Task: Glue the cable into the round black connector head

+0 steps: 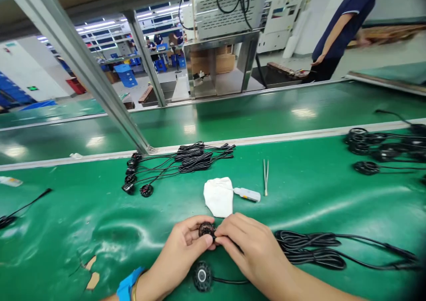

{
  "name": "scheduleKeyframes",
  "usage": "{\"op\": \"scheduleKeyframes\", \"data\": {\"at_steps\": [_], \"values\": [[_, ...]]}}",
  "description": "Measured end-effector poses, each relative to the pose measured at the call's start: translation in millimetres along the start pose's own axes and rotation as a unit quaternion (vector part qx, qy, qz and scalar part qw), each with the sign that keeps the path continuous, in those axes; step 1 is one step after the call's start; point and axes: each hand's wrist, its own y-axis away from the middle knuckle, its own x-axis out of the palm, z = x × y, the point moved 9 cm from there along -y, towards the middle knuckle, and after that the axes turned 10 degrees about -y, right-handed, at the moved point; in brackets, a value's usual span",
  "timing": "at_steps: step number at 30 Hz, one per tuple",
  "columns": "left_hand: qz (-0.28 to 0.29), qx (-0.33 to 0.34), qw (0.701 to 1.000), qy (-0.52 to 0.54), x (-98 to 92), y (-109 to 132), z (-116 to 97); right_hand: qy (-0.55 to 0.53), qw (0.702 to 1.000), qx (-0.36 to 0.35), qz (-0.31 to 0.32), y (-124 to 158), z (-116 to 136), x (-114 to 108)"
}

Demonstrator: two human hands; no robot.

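Observation:
Near the front middle of the bench, my left hand (pixel 181 248) has its thumb and fingers closed round a small round black part (pixel 206 229). My right hand (pixel 254 248) pinches at that part's right edge; what sits between its fingertips is hidden. Just below them lies another round black part (pixel 202 275) with a pale ring in its middle, its cable running right beneath my right wrist. A folded white cloth (pixel 218 197) is just beyond my hands, with a small white bottle (pixel 248 194) touching its right side.
A coiled black cable (pixel 309 248) lies right of my right hand. Bundled cables (pixel 195 157) with round black ends lie farther back, and more round parts (pixel 366 168) at the right. White cable ties (pixel 266 177) lie beyond the bottle. A metal post (pixel 96 75) rises at left; a person (pixel 342 30) stands beyond.

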Motion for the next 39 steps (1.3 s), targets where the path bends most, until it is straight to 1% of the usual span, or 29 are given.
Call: {"op": "scheduleKeyframes", "data": {"at_steps": [4, 6, 7, 8, 10, 11, 13, 15, 17, 19, 24, 28, 35, 39], "values": [[0.004, -0.006, 1.000, 0.004, 0.0, -3, 0, -0.005, 1.000, -0.003, 0.016, -1, 2, -1], [-0.003, -0.005, 1.000, 0.009, -1.3, -3, 0, -0.016, 1.000, -0.010, 0.025, -6, -1, -12], [-0.005, -0.005, 1.000, 0.011, -1.7, -2, -1, -0.009, 1.000, -0.004, 0.016, -9, -7, -23], [-0.006, -0.005, 1.000, 0.010, -1.9, -2, -1, 0.006, 1.000, 0.015, -0.002, -12, -17, -35], [0.001, -0.010, 1.000, 0.010, -0.9, -2, 1, 0.080, 0.991, 0.089, -0.057, -17, -46, -64], [0.007, -0.012, 1.000, 0.010, 0.2, -2, 1, 0.104, 0.984, 0.133, -0.062, -19, -61, -73], [0.018, -0.011, 1.000, 0.011, 1.9, -2, 2, 0.107, 0.974, 0.198, -0.038, -20, -85, -79], [0.022, -0.007, 1.000, 0.010, 2.4, -2, 2, 0.074, 0.970, 0.229, -0.015, -20, -98, -76], [0.020, -0.006, 1.000, 0.008, 2.0, -3, 1, 0.038, 0.969, 0.243, -0.018, -19, -100, -76], [0.017, -0.006, 1.000, 0.009, 1.6, -2, 0, -0.006, 0.965, 0.258, -0.036, -18, -99, -79], [0.021, -0.004, 0.999, 0.024, 3.0, 0, -3, -0.091, 0.945, 0.291, -0.119, -16, -101, -90], [0.020, 0.007, 0.999, 0.035, 3.9, 0, -7, -0.124, 0.928, 0.314, -0.160, -12, -107, -88], [0.010, 0.026, 0.998, 0.059, 2.7, -1, -9, -0.149, 0.918, 0.319, -0.183, -8, -99, -84], [-0.013, 0.043, 0.996, 0.077, -2.8, -2, -12, -0.139, 0.924, 0.307, -0.182, -7, -94, -84]]}}
